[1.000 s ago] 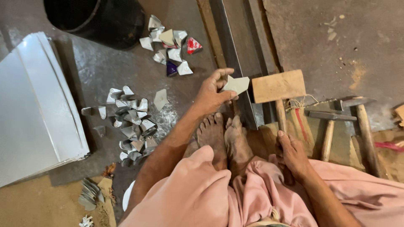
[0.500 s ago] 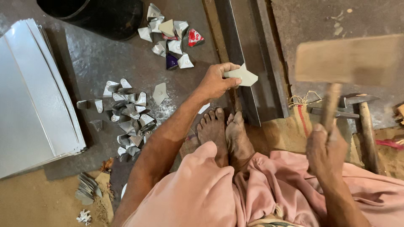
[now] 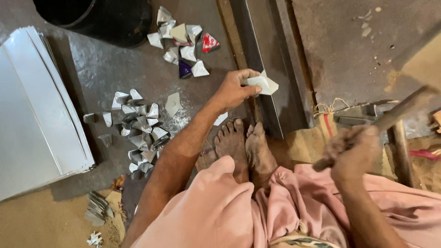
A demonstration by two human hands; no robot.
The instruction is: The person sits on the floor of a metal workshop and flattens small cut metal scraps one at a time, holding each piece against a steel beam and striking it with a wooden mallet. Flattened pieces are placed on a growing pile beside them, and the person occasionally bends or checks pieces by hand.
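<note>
My left hand [image 3: 233, 89] pinches a small folded piece of sheet metal [image 3: 263, 84] and holds it on the top edge of a long steel angle bar [image 3: 257, 64] that runs across the floor. My right hand [image 3: 353, 154] grips the wooden handle of a mallet [image 3: 395, 115]. The mallet is raised to the right and blurred; its wooden head shows at the right edge of the frame. My bare feet [image 3: 243, 147] rest on the floor just below the bar.
Heaps of small bent metal pieces lie at the left [image 3: 140, 133] and near the top [image 3: 183, 41]. A stack of metal sheets [image 3: 36, 115] sits far left, a black bucket [image 3: 105, 18] above. Another hammer's handle [image 3: 402, 151] lies at the right.
The mallet went from resting on the bar to being lifted high on the right. My left hand shifted the folded piece slightly along the bar.
</note>
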